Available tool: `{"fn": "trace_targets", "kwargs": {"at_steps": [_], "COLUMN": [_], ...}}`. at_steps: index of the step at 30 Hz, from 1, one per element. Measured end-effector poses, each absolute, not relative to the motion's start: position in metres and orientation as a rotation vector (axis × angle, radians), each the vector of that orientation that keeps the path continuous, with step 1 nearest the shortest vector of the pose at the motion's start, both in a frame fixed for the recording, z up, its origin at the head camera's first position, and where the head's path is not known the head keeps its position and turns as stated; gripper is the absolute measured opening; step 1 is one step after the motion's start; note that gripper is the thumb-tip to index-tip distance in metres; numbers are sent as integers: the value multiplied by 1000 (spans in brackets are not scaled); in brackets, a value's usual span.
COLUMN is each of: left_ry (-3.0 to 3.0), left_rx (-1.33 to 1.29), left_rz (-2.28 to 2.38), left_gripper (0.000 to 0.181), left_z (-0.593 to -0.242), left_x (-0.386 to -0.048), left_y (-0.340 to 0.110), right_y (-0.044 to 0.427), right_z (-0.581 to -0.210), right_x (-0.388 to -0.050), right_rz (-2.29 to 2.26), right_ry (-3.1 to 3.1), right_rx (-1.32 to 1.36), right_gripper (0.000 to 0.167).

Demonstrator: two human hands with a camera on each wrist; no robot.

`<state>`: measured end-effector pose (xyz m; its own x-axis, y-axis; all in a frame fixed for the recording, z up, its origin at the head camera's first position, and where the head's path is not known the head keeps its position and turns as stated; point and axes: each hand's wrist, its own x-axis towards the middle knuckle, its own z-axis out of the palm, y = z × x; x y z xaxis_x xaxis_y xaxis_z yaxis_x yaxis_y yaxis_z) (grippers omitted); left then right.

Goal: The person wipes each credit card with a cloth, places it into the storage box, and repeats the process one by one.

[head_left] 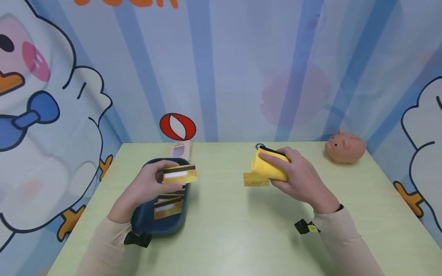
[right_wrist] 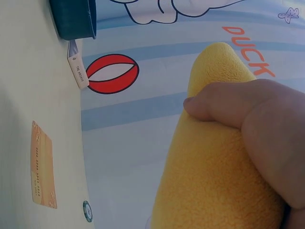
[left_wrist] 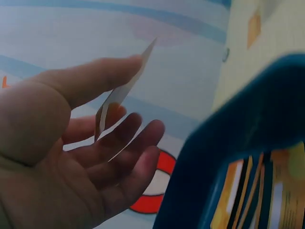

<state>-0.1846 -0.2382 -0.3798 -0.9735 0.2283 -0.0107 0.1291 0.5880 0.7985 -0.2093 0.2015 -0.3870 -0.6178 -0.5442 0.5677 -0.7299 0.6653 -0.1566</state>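
Note:
My left hand [head_left: 148, 184] pinches a gold bank card [head_left: 181, 174] with a black stripe, above a dark blue tray [head_left: 138, 218]. The left wrist view shows this card [left_wrist: 119, 93] edge-on between thumb and fingers. Several similar gold cards [head_left: 168, 209] lie inside the tray. To the right, my right hand [head_left: 300, 180] grips a soft yellow fuzzy pouch [head_left: 266, 166] with a dark strip along its top edge. The pouch [right_wrist: 214, 152] hides most of that hand's fingers in the right wrist view. Partly behind it, another gold card [head_left: 253, 180] lies on the table.
At the table's back right corner stands a pink piggy bank [head_left: 346, 148]. A small pale box [head_left: 182, 149] is behind the tray. Near the back edge lies a round chip-like disc [right_wrist: 87, 211]. A printed curtain [head_left: 235, 76] borders the table [head_left: 221, 245].

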Motion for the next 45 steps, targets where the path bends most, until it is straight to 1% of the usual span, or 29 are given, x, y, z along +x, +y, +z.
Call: {"fn": "trace_targets", "kwargs": {"at_steps": [4, 15, 22, 30, 45], "left_ry": [2657, 2299, 2157, 2103, 2114], "left_rx": [402, 472, 459, 365, 443], "left_rz": [1272, 1211, 1181, 1134, 1174], "left_gripper": [58, 52, 48, 46, 49], "left_z": [-387, -405, -410, -410, -415], "left_x": [-182, -173, -169, -164, -170], "left_y": [-255, -284, -287, -286, -291], "right_y": [202, 201, 201, 202, 202], "right_z": [-387, -388, -390, -390, -387], "right_x": [-208, -208, -209, -210, -209], "right_rz": [521, 527, 531, 535, 529], "right_ry": [-2406, -2421, -2420, -2409, -2410], "right_rx": [984, 993, 999, 1003, 1002], "right_gripper": [67, 68, 68, 66, 66]}}
